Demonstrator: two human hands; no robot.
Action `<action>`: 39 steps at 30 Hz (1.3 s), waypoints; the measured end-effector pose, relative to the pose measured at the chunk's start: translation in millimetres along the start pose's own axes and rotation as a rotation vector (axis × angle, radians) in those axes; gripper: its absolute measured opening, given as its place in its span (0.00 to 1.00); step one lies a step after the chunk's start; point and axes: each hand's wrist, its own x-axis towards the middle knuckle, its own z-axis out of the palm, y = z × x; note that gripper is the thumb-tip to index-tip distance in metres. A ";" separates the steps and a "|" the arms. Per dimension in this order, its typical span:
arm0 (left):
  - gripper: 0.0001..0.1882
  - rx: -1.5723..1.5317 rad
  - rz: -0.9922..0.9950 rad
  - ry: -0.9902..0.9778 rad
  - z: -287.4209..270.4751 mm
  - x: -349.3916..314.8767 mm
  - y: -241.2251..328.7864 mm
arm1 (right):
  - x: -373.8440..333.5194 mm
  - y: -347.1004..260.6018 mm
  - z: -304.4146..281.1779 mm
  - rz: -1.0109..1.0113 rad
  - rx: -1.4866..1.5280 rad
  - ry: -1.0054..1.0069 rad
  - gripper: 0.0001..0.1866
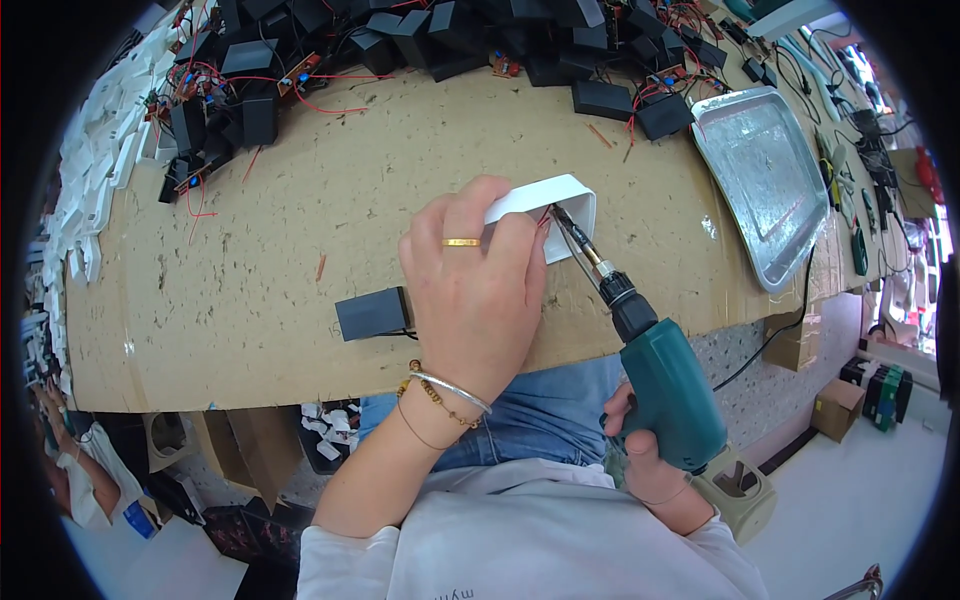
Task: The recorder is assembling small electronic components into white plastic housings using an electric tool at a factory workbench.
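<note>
My left hand [475,285] grips a white plastic housing [545,190], its fingers wrapped over the near side. Red wire shows inside the housing, partly hidden by the fingers. My right hand [640,445] is closed round the handle of a green pistol-shaped soldering gun [670,385]. The gun's metal tip and thin feed tube reach into the open right end of the housing; whether the tip touches anything inside I cannot tell. Just left of my left wrist lies a black box [371,314] with a black lead, apart from both hands.
Piled along the far edge are black boxes [455,35] with red wires and small circuit boards. White plastic parts [105,150] heap up at the left. A metal tray [705,135] sits at the right, with pliers [828,170] and cables beyond. Cardboard [250,330] covers the table.
</note>
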 end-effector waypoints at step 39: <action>0.06 0.008 -0.010 -0.018 -2.8 -0.7 -0.5 | -9.4 -18.3 -6.7 0.135 0.034 -0.041 0.35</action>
